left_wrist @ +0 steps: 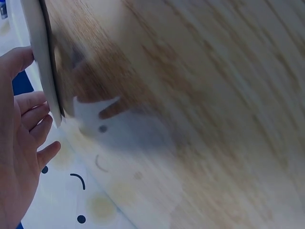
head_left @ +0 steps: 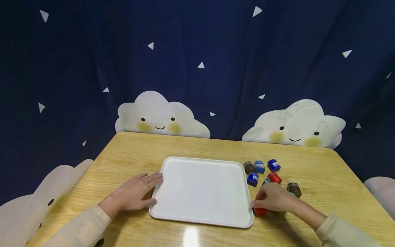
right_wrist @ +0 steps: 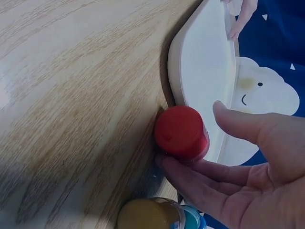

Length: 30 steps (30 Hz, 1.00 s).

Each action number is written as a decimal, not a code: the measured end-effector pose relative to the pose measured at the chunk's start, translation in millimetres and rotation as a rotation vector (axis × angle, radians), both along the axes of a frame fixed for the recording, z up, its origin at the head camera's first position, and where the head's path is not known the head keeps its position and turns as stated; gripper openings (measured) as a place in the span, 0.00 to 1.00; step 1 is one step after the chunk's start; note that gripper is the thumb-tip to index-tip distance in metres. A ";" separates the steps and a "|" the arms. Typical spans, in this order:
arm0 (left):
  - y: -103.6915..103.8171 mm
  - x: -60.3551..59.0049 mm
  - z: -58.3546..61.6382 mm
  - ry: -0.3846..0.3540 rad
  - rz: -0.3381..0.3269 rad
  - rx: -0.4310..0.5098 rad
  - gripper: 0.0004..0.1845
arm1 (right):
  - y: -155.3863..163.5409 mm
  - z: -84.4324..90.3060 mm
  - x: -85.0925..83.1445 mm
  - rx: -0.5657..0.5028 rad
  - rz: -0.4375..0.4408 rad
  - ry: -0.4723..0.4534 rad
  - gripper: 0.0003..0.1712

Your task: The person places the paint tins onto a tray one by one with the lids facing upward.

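A white tray (head_left: 202, 188) lies on the wooden table (head_left: 129, 154). My left hand (head_left: 144, 190) lies flat beside it, straight fingers touching the tray's left edge (left_wrist: 45, 71); in the left wrist view the left hand (left_wrist: 21, 143) is spread open. By the tray's front right corner, my right hand (head_left: 267, 201) curls round a small red jar (head_left: 260, 212) standing on the table. In the right wrist view the red jar (right_wrist: 180, 132) sits against the tray's rim (right_wrist: 174, 62), fingers (right_wrist: 200, 176) under it and the thumb close above.
Several small paint jars cluster right of the tray: brown (head_left: 248, 167), blue (head_left: 259, 166), blue (head_left: 273, 165), blue (head_left: 252, 178), red (head_left: 274, 177), brown (head_left: 294, 189). A yellow-capped jar (right_wrist: 147, 214) stands by my right hand. A dark blue cloud-print curtain (head_left: 197, 68) backs the table.
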State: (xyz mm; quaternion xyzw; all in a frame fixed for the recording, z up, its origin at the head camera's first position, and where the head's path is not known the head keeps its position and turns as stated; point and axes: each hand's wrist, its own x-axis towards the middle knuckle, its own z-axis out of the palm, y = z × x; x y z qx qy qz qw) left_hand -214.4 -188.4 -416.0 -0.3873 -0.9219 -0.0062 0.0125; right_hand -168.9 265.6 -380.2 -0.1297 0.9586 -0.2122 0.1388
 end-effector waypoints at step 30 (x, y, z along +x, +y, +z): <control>0.7 -0.7 1.7 0.020 -0.010 -0.038 0.38 | 4.2 9.1 0.7 -0.094 0.025 -0.124 0.14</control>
